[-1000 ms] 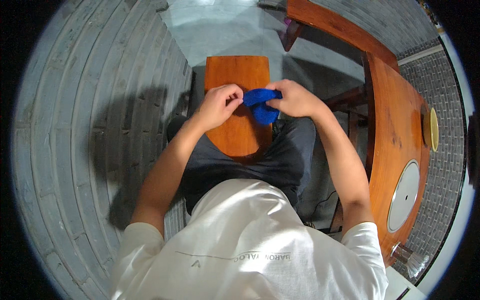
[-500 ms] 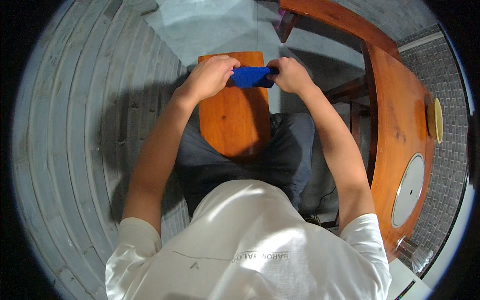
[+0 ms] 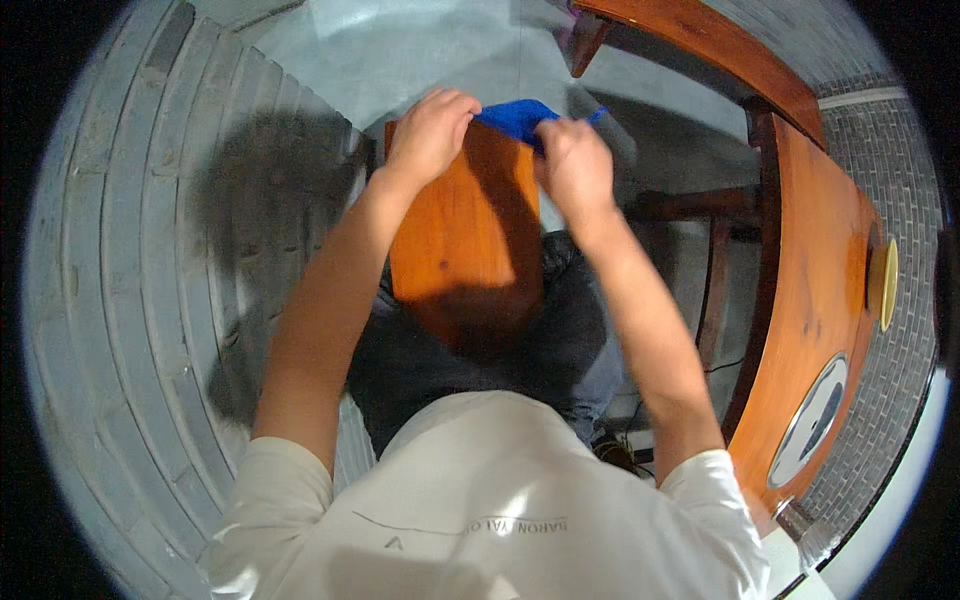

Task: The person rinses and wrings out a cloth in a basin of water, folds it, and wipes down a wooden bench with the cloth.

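A brick wall (image 3: 105, 300) is rising beyond the bench's (image 3: 455, 235) left edge, a table (image 3: 812, 270) is standing off its right, the floor (image 3: 410, 50) is catching light.

A wooden bench (image 3: 460, 220) stands on the grey floor (image 3: 430, 60), its orange-brown top marked by a dark knot (image 3: 444, 265) and partly in shadow. To the right runs a wooden table (image 3: 815, 270) of similar colour. On it, a yellow bowl (image 3: 889, 285) sits by the outer edge; nearer lies a pale disc (image 3: 790, 455), partly dark. At the near end is a glass (image 3: 797, 519) of thin, whitish things, too blurred to identify.
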`<state>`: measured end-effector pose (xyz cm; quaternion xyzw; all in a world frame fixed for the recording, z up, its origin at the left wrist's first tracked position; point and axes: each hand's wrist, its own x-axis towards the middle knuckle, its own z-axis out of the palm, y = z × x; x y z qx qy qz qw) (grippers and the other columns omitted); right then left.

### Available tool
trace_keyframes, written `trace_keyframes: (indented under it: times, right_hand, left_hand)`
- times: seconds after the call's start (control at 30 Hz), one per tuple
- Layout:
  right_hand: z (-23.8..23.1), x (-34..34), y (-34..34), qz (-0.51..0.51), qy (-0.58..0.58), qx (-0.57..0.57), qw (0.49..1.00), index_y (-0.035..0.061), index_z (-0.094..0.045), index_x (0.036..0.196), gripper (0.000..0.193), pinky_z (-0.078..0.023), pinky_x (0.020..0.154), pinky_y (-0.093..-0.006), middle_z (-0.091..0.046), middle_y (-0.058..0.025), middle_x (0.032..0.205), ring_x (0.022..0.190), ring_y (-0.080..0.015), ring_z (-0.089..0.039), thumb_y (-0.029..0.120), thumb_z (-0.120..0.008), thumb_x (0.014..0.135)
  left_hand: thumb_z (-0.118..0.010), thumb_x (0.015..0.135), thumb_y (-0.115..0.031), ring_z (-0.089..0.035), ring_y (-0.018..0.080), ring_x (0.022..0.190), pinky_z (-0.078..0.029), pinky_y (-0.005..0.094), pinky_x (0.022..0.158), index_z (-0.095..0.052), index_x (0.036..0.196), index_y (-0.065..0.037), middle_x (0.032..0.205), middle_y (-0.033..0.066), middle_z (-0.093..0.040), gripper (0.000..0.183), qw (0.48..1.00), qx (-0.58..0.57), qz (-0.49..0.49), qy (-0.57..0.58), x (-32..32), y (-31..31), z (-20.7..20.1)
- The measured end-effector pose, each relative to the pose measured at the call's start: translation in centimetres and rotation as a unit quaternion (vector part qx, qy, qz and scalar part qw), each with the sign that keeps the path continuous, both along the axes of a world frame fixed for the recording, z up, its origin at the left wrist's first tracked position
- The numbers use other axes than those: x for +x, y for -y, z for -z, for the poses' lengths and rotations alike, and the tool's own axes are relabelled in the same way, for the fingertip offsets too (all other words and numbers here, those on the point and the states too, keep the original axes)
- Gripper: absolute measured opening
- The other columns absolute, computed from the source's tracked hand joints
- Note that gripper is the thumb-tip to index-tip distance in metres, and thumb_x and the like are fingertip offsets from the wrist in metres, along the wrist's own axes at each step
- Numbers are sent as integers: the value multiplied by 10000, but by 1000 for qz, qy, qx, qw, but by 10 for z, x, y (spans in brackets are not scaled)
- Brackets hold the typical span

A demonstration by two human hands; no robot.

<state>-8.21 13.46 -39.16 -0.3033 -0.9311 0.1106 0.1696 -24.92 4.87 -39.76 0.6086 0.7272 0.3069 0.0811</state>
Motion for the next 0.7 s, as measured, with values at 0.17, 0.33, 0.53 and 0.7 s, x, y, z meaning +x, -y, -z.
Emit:
trace_keyframes:
  times: [0.17,0.33,0.53,0.7]
  right_hand:
    - [61,-17,64,4,92,-69,993,37,-543,771,137,-424,693,-361,-538,-110,776,771,-265,-517,88,-544,644]
    - [76,-19,85,14,38,-204,978,13,-551,940,309,-395,796,-382,-514,-152,952,898,-305,-483,106,-580,647]
    - [106,-28,33,61,-41,-145,987,-21,-492,1038,311,-325,922,-412,-439,-208,1145,1076,-368,-400,59,-506,738]
    - [142,-34,3,-10,-19,-118,993,-31,-457,1123,359,-277,967,-416,-378,-220,1235,1167,-376,-326,75,-459,780]
  left_hand:
    - [-495,742,-12,-489,294,942,-398,378,803,-562,899,-29,997,117,-534,172,997,-31,15,-72,-3,10,59]
    - [-514,714,-26,-451,287,1024,-374,381,851,-564,953,-34,1081,110,-503,244,994,-76,-54,-61,12,42,85]
    - [-496,774,-82,-388,319,1107,-319,384,934,-470,1073,11,1177,172,-422,314,995,-49,-86,13,48,14,105]
    - [-430,791,-146,-167,313,1265,-143,414,1022,-313,1242,31,1341,193,-222,499,982,-172,-71,28,58,-2,121]
